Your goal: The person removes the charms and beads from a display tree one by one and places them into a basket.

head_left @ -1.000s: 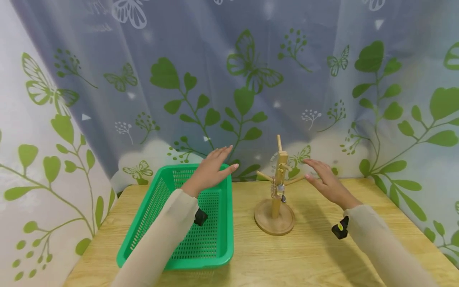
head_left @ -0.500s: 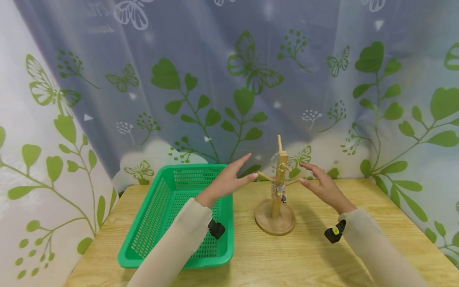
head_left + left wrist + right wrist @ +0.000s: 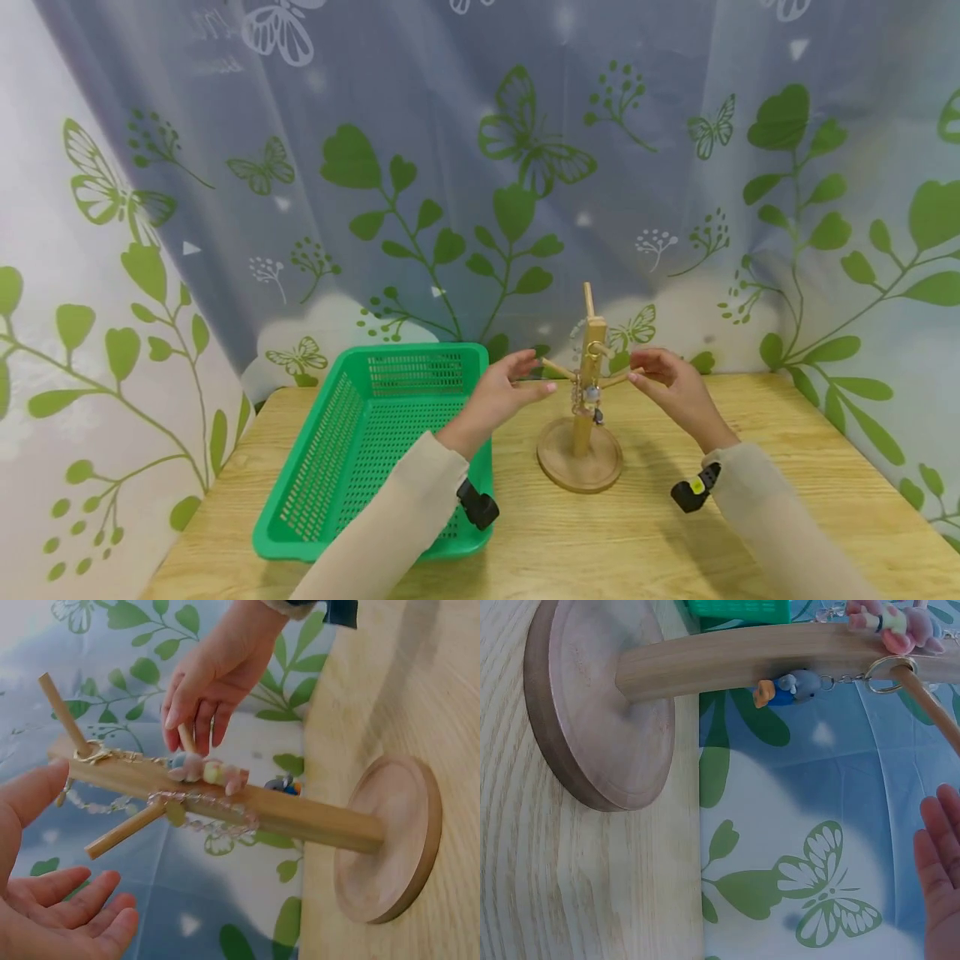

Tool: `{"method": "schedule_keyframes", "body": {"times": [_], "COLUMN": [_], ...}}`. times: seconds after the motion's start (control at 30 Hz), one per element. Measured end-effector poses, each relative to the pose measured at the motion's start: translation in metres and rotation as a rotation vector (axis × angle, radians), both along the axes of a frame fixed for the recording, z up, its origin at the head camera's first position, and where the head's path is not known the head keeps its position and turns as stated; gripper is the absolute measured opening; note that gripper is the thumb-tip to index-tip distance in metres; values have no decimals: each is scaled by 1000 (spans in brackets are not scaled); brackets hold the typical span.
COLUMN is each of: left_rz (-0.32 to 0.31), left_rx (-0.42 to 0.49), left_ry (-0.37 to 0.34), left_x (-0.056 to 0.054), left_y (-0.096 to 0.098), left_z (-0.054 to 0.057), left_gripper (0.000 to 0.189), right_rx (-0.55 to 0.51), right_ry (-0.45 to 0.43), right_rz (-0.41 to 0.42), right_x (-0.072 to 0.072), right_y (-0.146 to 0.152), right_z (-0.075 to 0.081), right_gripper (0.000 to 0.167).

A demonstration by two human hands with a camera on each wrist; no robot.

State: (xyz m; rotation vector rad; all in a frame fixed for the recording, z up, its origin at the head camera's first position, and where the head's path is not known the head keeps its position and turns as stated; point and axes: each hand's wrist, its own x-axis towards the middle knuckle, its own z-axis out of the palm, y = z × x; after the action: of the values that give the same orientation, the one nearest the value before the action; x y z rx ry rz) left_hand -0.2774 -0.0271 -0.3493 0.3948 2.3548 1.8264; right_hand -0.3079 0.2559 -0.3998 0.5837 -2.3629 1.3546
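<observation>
A wooden peg stand (image 3: 592,358) with a round base (image 3: 580,467) stands upright between my hands. My left hand (image 3: 510,392) is at its left peg (image 3: 126,831), thumb and fingers spread on either side without visible contact. That peg carries a pink beaded bracelet (image 3: 225,814). My right hand (image 3: 678,396) is around the tip of the right peg (image 3: 934,716), fingers relaxed; I cannot tell whether it touches. A keychain with a small blue-and-orange figure (image 3: 787,687) hangs from this peg by a ring. A pastel figure keychain (image 3: 210,771) hangs in front, and a pale beaded bracelet (image 3: 97,804) behind.
A green plastic basket (image 3: 487,467) with perforated walls sits on the wooden table (image 3: 562,550), left of the stand and under my left forearm. Behind the table hangs a curtain (image 3: 420,125) printed with leaves and butterflies.
My left hand has moved right, from over the basket to the stand's left peg. My right hand has shifted slightly, its fingers bending more around the right peg. The stand and basket have stayed put.
</observation>
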Motion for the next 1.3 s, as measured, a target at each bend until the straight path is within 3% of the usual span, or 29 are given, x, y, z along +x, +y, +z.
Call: {"method": "schedule_keyframes", "body": {"times": [0.23,0.37,0.57,0.93,1.3], "left_rz": [40,73,104,131,137], "left_rx": [70,111,120,131,127], "left_ry": [-10,-49,-79,-75,-61], "left_x": [-1,-4,-9,-11,-12], "left_y": [8,12,16,25,34], "left_z": [-6,-12,-21,-23,-25], "left_gripper": [55,48,42,30,24], "right_rx": [-10,-8,-10,-62,-35], "right_ry": [-22,-39,-52,-47,-145], "right_rz": [4,-23,-61,-19,-41], "right_x": [-1,-1,-1,-2,-2], "right_y": [-3,-5,-6,-8,-3], "right_z": [-1,-1,0,1,0], "right_gripper": [34,32,31,27,39]}}
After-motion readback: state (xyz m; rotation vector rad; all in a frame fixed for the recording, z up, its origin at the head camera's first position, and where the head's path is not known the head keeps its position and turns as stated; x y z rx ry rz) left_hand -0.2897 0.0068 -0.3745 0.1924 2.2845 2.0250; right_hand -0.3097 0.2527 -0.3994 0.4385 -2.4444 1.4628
